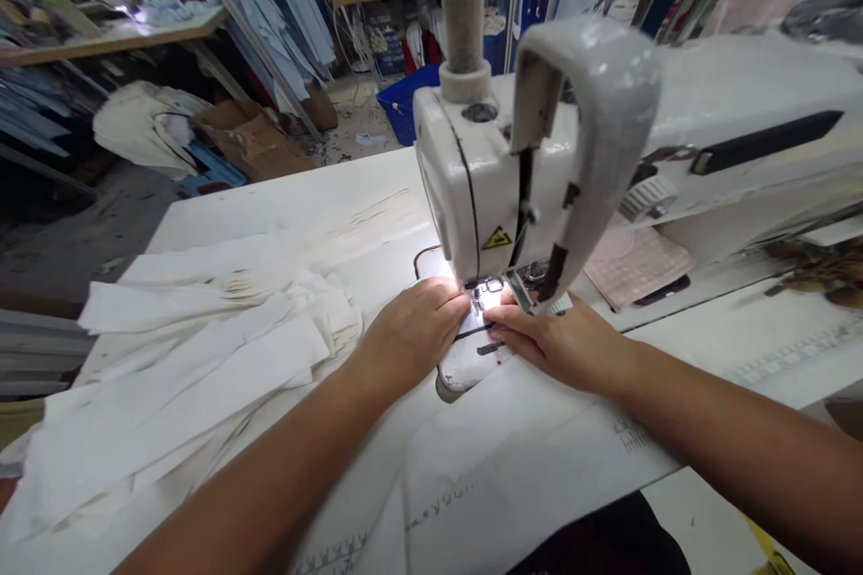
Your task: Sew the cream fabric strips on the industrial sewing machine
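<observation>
A white sewing machine [465, 171] stands before me, its needle area lit by a bright lamp. My left hand [416, 323] is closed just left of the presser foot [480, 295], fingertips bent together beside it. On the other side, my right hand [549, 337] has thumb and fingers drawn together close to the foot, partly behind the finger guard. Whatever lies between the fingertips is lost in the glare, so I cannot make it out. White fabric strips [249, 359] are spread in an overlapping pile to the left of my left hand.
A pink checked cloth [637, 265] lies under the machine's arm. The white table [499, 467] carries printed ruler marks. Beyond its far edge are a blue basket [408, 103], a brown cardboard box [253, 139] and hanging light-blue garments [283, 0]. Another person's arm is at the upper-left table.
</observation>
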